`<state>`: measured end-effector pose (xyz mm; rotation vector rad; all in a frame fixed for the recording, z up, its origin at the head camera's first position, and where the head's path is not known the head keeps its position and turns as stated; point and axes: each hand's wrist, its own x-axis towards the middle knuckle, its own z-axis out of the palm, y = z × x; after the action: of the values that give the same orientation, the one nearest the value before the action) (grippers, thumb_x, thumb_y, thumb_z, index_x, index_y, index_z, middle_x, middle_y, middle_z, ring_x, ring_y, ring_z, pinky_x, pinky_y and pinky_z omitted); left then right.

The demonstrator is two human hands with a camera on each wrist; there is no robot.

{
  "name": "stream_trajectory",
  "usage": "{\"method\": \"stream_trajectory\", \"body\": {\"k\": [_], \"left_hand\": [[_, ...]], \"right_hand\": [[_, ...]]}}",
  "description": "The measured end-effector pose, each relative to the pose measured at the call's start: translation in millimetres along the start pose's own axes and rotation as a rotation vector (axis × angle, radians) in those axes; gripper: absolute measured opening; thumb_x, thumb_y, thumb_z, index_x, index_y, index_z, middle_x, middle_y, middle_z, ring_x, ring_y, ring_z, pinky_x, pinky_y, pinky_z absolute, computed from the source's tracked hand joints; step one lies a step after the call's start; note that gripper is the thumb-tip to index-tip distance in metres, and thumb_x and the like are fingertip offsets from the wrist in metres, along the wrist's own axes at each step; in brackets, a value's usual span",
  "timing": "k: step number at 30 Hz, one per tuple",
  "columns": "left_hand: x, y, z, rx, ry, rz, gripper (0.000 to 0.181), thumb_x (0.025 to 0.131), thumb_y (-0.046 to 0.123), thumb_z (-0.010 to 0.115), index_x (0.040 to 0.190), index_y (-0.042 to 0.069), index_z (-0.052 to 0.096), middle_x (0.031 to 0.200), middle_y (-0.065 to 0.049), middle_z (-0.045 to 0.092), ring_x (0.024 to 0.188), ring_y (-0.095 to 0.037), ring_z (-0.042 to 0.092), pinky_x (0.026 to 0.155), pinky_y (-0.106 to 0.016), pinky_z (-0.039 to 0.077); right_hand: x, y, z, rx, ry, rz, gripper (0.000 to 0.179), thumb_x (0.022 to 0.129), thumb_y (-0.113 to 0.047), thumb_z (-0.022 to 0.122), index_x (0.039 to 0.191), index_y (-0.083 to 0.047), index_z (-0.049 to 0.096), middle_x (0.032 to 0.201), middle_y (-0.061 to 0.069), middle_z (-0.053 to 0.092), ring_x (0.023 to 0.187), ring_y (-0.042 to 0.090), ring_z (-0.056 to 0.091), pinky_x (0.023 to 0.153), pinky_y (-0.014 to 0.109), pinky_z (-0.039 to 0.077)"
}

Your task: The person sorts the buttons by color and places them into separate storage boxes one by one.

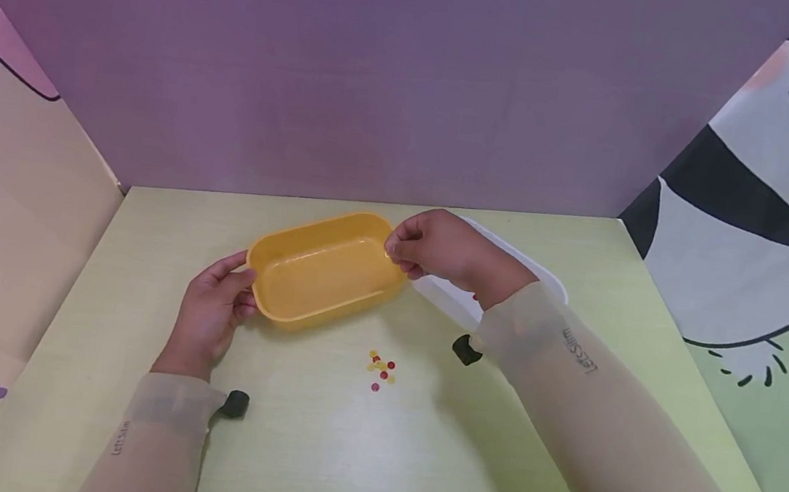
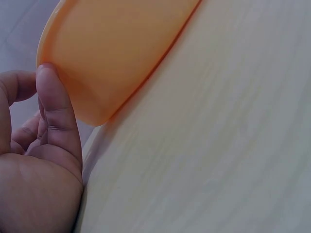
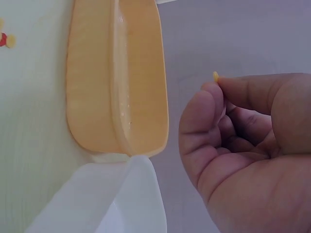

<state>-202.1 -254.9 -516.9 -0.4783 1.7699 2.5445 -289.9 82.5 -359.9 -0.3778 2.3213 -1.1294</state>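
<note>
A yellow oblong tray (image 1: 330, 275) sits toward the back of the table, its long side slanting up to the right. My left hand (image 1: 207, 312) pinches its left end, thumb at the rim in the left wrist view (image 2: 56, 97). Over the tray's right end is my right hand (image 1: 440, 244), with thumb and forefinger pinching a small yellow disc (image 3: 215, 76). Only the disc's edge shows past the fingertips; the head view hides it.
Right of the yellow tray stands a white tray (image 1: 446, 299), partly hidden under my right forearm, with a bit of red showing in it. Several small red discs (image 1: 384, 376) and yellow ones lie loose on the table in front. A purple wall (image 1: 386, 93) closes off the back.
</note>
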Motion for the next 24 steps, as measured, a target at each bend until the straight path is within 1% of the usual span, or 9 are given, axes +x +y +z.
{"method": "stream_trajectory", "body": {"k": [5, 8, 16, 20, 24], "left_hand": [[-0.1, 0.2, 2.1, 0.010, -0.002, -0.001, 0.043, 0.113, 0.019, 0.071, 0.155, 0.013, 0.063, 0.100, -0.002, 0.072, 0.073, -0.011, 0.067, 0.066, -0.019, 0.061], [0.7, -0.3, 2.3, 0.016, 0.006, -0.005, 0.043, 0.112, 0.019, 0.072, 0.155, 0.015, 0.064, 0.101, -0.003, 0.072, 0.074, -0.011, 0.068, 0.067, -0.019, 0.062], [1.1, -2.7, 5.3, 0.031, 0.012, 0.000, 0.045, 0.112, 0.022, 0.073, 0.156, 0.017, 0.064, 0.104, -0.003, 0.072, 0.074, -0.012, 0.068, 0.067, -0.019, 0.062], [0.5, -3.4, 7.3, 0.034, 0.007, 0.004, 0.043, 0.112, 0.021, 0.072, 0.155, 0.016, 0.065, 0.102, -0.003, 0.072, 0.073, -0.013, 0.068, 0.066, -0.019, 0.062], [0.2, -3.7, 8.7, 0.027, 0.001, 0.005, 0.043, 0.112, 0.020, 0.072, 0.154, 0.015, 0.065, 0.100, -0.002, 0.072, 0.073, -0.012, 0.067, 0.066, -0.020, 0.061]], "right_hand": [[10.8, 1, -6, 0.007, 0.015, 0.026, 0.016, 0.114, -0.015, 0.066, 0.117, -0.004, 0.077, 0.106, 0.006, 0.069, 0.098, 0.022, 0.065, 0.095, 0.033, 0.065], [16.8, 1, -9, 0.037, 0.022, 0.043, 0.016, 0.114, -0.015, 0.066, 0.119, -0.003, 0.077, 0.110, 0.007, 0.069, 0.099, 0.023, 0.064, 0.095, 0.034, 0.065], [24.9, -5, -12, 0.080, 0.023, 0.095, 0.018, 0.114, -0.016, 0.066, 0.122, -0.003, 0.075, 0.115, 0.008, 0.068, 0.101, 0.024, 0.063, 0.097, 0.034, 0.064], [27.4, -5, -11, 0.097, 0.019, 0.114, 0.018, 0.114, -0.016, 0.067, 0.121, -0.002, 0.075, 0.114, 0.008, 0.069, 0.101, 0.023, 0.063, 0.097, 0.034, 0.063], [30.8, -4, -9, 0.115, 0.018, 0.114, 0.014, 0.113, -0.014, 0.067, 0.115, -0.002, 0.075, 0.107, 0.007, 0.069, 0.095, 0.021, 0.063, 0.090, 0.033, 0.063]]}}
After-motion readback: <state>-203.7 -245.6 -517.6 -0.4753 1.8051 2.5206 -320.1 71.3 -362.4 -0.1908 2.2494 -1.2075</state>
